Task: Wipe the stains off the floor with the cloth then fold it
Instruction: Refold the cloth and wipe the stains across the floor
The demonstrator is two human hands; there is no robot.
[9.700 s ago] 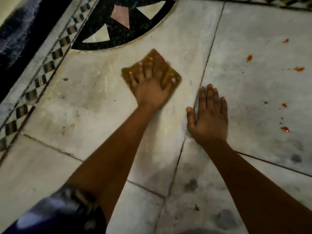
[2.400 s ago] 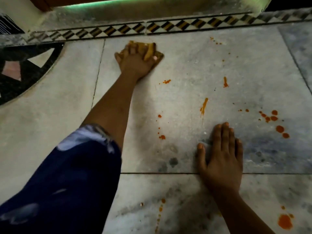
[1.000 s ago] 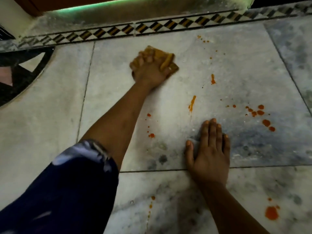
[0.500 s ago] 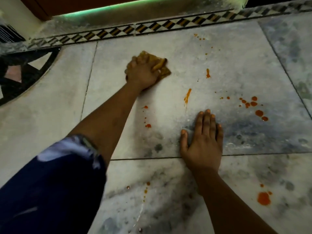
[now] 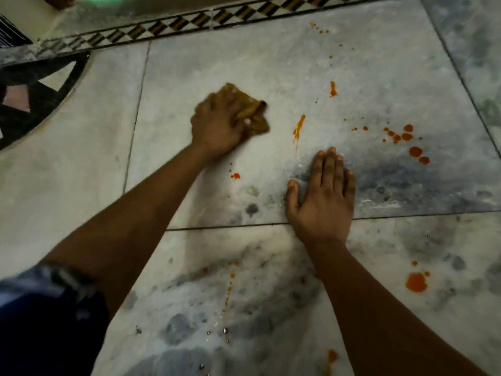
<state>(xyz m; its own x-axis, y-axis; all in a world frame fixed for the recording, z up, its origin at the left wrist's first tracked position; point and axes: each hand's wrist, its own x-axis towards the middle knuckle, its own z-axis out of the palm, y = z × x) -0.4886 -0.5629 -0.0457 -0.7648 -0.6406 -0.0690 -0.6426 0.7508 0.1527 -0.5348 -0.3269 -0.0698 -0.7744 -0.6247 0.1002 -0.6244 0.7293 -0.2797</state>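
A bunched brown-yellow cloth (image 5: pixel 256 119) lies on the marble floor (image 5: pixel 352 63), and my left hand (image 5: pixel 217 126) presses down on it with fingers curled around it. Orange-red stains dot the floor: a streak (image 5: pixel 298 128) just right of the cloth, a drop (image 5: pixel 333 89) farther back, a small spot (image 5: pixel 235 175) near my left wrist, a cluster (image 5: pixel 406 139) at the right and a large blot (image 5: pixel 416 282) at the lower right. My right hand (image 5: pixel 322 196) rests flat on the floor, fingers together, holding nothing.
A checkered tile border (image 5: pixel 189 23) runs along the far edge below a step. A black round inlay with pale triangles (image 5: pixel 35 96) sits at the left. Grout lines cross the floor. Small drops trail toward the bottom of the view (image 5: pixel 229 289).
My left hand has dragged the cloth toward me and a little right, closer to the orange streak. My right hand stays planted on the floor. The view has tilted down.
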